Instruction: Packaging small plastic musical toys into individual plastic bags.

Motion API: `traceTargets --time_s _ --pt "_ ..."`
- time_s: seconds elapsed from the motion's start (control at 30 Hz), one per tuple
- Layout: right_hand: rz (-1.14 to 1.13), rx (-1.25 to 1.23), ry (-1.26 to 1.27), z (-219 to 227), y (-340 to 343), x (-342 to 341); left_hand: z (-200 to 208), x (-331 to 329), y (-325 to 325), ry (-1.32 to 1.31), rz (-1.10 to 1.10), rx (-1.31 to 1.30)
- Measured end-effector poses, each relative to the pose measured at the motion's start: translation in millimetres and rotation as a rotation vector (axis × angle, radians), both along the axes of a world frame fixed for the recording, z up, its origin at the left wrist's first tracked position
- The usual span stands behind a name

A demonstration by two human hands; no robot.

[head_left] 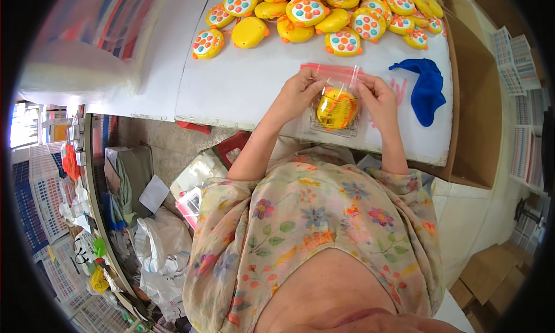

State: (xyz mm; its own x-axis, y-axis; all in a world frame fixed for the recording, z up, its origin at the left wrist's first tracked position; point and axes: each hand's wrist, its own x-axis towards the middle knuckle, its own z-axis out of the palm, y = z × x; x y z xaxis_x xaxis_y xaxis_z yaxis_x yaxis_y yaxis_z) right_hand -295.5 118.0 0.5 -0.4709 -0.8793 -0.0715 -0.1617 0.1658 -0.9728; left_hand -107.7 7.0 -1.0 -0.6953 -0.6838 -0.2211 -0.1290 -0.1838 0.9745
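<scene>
Near the front edge of the white table [231,93], a clear plastic zip bag [341,73] with a pinkish-red top strip lies flat. Inside it is a round yellow toy [337,106] with an orange rim and dark print on its face. My left hand [299,95] pinches the bag's upper left side between thumb and fingers. At the upper right side, my right hand [378,99] grips the bag the same way. A crumpled blue cloth [426,93] is to the right of my right hand.
Several yellow toys with white faces and coloured dots [306,12] are heaped along the far side. Clear plastic wrapping [81,61] covers the table's left end. A cardboard box [471,107] borders the right edge. White bags [162,246] sit low at the left.
</scene>
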Motion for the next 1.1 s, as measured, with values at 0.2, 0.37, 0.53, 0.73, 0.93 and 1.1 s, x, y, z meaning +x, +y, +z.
traceTargets --time_s 0.2,0.37,0.53,0.73,0.93,1.1 --pt "0.018 -0.047 -0.164 -3.5 3.8 -16.4 8.1 13.0 -2.9 0.062 0.050 0.119" --pt "0.098 -0.091 -0.166 -17.4 12.9 -26.0 4.6 13.9 -5.0 0.147 0.113 0.254" --pt "-0.047 -0.236 -0.225 -14.9 20.4 -24.8 -7.0 28.6 -21.6 0.290 0.079 0.260" --pt "0.366 -0.521 -1.287 -15.6 51.2 -31.6 18.7 22.2 -12.9 0.211 0.243 0.220" --pt "0.325 -0.502 -0.872 -3.8 40.0 -25.5 27.9 17.0 -6.4 0.189 0.163 0.073" --pt "-0.028 -0.145 -0.251 17.2 20.2 -0.9 28.4 14.7 -3.9 0.296 0.123 0.037"
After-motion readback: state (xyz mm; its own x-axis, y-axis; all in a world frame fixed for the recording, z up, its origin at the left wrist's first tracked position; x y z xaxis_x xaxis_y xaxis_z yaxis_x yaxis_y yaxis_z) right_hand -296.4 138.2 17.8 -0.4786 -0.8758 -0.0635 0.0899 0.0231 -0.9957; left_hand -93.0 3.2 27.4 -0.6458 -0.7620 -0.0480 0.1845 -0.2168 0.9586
